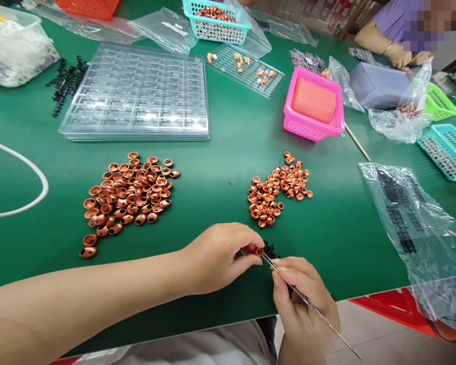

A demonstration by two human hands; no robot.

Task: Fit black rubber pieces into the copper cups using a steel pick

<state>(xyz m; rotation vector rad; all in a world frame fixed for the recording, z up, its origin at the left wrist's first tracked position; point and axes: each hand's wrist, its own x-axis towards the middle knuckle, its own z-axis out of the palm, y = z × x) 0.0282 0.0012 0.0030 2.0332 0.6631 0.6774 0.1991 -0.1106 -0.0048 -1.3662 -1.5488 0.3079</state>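
left hand point(222, 256) pinching a copper-coloured piece point(259, 251), right hand point(311, 291) grasping metal tweezers point(304, 298), below centre-right of the frame

the left grip is closed, thumb and fingertips around the piece; the right grip is clenched on the tweezers, whose tips point up-left and seem to meet the piece, though the contact is too small to be sure of; black parts point(269, 248) lie on the green counter point(213, 172) just behind the tips; a small copper pile point(266, 203) sits above the hands, a larger copper pile point(131, 195) at centre left; clear trays point(137, 96) lie upper left, a pink basket point(307, 131) upper right
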